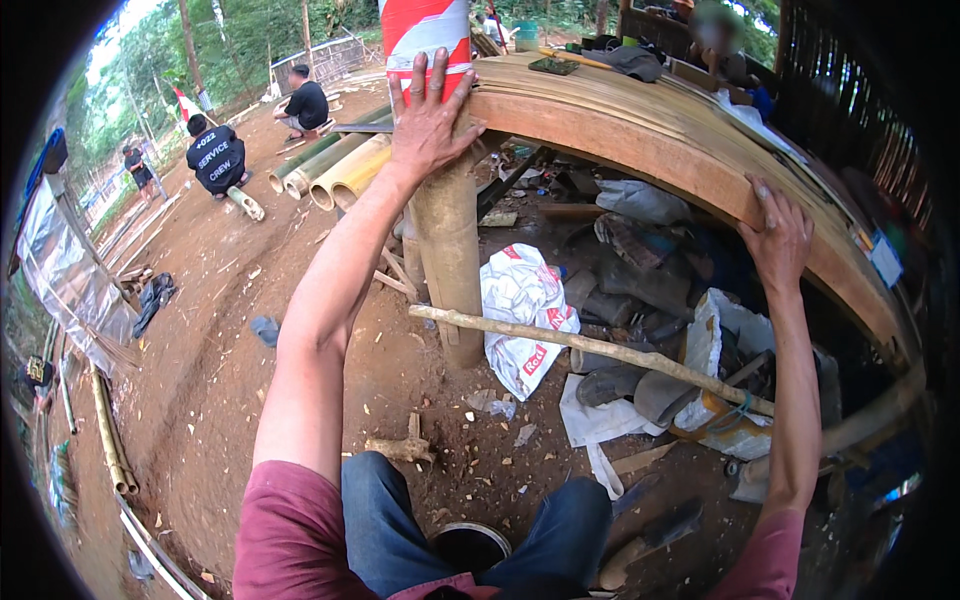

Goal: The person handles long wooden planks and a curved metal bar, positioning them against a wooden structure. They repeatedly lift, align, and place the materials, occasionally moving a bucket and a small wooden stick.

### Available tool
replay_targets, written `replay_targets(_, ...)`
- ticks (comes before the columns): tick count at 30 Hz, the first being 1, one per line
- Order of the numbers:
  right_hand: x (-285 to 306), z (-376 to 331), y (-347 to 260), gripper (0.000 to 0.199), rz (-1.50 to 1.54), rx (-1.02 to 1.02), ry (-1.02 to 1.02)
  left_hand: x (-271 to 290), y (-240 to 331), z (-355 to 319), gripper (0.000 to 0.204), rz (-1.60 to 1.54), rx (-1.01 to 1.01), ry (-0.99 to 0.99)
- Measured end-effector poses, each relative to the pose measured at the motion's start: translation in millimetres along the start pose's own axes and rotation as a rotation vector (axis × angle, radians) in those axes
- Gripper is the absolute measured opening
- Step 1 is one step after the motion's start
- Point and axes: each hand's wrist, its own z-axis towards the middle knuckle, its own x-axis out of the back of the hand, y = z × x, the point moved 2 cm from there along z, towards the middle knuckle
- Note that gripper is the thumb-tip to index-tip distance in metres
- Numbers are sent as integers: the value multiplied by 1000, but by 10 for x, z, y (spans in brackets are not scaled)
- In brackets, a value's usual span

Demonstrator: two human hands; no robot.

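Bare brown earth fills the head view, littered with chips and scraps, under a raised platform [640, 120] of bamboo slats that arcs from twelve o'clock round toward three. Left hand [430, 120] is up at twelve o'clock, fingers spread wide and flat, palm pressed onto the bamboo post [448, 250] right where it meets the platform's edge; above the fingertips the post wears a red and white wrapping [425, 30]. That is an open press, nothing clenched. Right hand [775, 235] sits out at two o'clock, fingers hooked up over the platform's wooden rim [620, 135], thumb splayed, resting on the edge rather than closed round anything. Between the arms, a thin pole [590, 345] lies slanted across white sacks [525, 310] and clutter beneath the platform. Thick bamboo culms [335, 170] lie stacked at eleven o'clock, near two crouching people [220, 155] in dark shirts.
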Motion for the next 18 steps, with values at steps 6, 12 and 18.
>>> replay_targets(6, 24, 54, 23, 71, 9, -26, -105, -112, 115, 64, 79, 131, -191, -122)
replay_targets(12, 49, -5, -67, 68, 18, -24, -32, -185, 114, 145, 66, 92, -186, -69)
replay_targets(18, -5, -1, -53, 67, 28, 15, 124, -156, 100, 246, 55, 90, -248, -82)
